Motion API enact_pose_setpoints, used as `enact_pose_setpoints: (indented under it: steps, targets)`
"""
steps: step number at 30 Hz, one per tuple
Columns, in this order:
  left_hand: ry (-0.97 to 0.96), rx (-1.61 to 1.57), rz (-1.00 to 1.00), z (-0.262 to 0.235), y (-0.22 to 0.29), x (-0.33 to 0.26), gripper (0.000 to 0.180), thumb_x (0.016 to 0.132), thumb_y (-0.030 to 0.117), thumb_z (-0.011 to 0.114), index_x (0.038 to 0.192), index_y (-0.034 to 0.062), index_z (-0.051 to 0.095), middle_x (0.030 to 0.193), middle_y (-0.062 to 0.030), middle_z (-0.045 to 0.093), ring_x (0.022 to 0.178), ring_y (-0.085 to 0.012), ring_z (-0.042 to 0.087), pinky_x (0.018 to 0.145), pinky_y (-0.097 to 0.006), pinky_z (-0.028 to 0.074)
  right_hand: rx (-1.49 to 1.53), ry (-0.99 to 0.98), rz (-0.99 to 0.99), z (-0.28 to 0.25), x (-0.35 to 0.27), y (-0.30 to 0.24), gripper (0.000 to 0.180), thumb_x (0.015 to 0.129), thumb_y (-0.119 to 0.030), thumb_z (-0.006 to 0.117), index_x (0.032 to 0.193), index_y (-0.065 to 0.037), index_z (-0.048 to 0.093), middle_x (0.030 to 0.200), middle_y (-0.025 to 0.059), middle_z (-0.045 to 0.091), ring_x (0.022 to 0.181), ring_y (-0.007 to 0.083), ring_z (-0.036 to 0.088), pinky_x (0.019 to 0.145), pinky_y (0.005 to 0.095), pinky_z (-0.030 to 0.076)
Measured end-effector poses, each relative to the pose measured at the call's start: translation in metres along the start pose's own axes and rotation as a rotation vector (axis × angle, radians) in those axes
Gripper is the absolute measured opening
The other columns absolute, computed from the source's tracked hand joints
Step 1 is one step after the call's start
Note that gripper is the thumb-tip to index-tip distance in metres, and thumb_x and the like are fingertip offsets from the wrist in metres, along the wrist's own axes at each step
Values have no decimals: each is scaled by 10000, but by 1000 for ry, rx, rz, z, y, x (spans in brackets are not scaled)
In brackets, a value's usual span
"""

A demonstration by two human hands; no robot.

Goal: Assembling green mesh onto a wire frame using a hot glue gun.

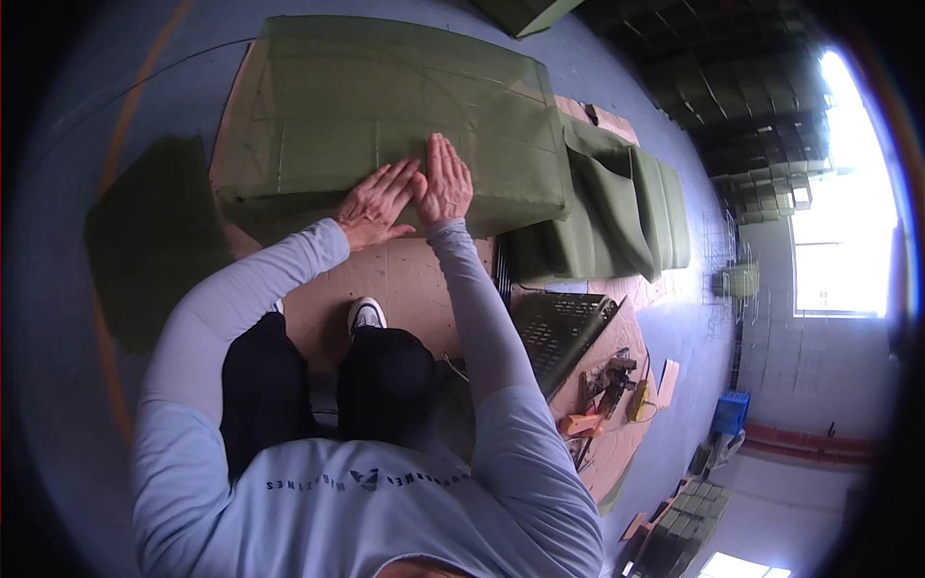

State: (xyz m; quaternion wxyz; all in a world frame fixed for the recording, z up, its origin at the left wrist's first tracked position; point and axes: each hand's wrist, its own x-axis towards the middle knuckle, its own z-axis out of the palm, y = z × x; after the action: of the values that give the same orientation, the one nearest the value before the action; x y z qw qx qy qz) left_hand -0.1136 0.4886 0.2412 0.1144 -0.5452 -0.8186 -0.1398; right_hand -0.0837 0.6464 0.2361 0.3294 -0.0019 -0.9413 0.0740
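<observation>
Both hands are flat on the big green cushion (395, 125), fingers straight and spread, so no grip closed on anything, just palms pressing the fabric. Left hand (378, 204) sits near the cushion's front edge, angled toward 1 o'clock; right hand (444, 181) is touching it on the 3 o'clock side, pointing at 12. Cushion lies straight ahead of the person, long axis running 9 to 3, on a cardboard sheet (405, 279) on the floor. Cloth looks matte, woven, with faint stitched lines; blocky slab shape. More green pads (626, 207) are piled at 3 o'clock.
</observation>
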Motion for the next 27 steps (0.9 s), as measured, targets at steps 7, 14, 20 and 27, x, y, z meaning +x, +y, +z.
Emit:
enact_pose_setpoints:
  steps: [7, 14, 20, 27]
  targets:
    - [65, 79, -92, -33, -43, -8, 768, 809, 539, 372, 1340, 6, 217, 1403, -121, 215, 1300, -248, 201, 1059, -384, 190, -57, -147, -16, 2, -10, 6, 705, 821, -535, 344, 1307, -26, 299, 1316, 102, 385, 1224, 229, 354, 991, 398, 272]
    - [7, 150, -26, -20, -52, -13, 697, 816, 446, 436, 1318, -6, 264, 1388, -116, 256, 1294, -231, 225, 1057, -366, 209, -62, -136, -41, -5, -6, 4, 723, 796, -491, 434, 1313, -11, 272, 1333, 125, 352, 1241, 242, 327, 987, 410, 278]
    - [46, 212, -28, -11, -51, -20, 670, 811, 423, 465, 1296, -13, 309, 1365, -122, 299, 1281, -229, 255, 1053, -356, 219, -24, -317, -319, -14, 5, -7, 702, 775, -443, 501, 1294, -14, 302, 1345, 129, 329, 1255, 251, 303, 1002, 418, 265]
    - [75, 215, -47, -11, -51, -21, 648, 823, 403, 468, 1284, -28, 322, 1346, -140, 327, 1268, -243, 282, 1033, -360, 258, -18, -223, -304, 4, 2, -22, 623, 796, -469, 430, 1273, -72, 370, 1304, 80, 400, 1225, 218, 356, 989, 403, 289]
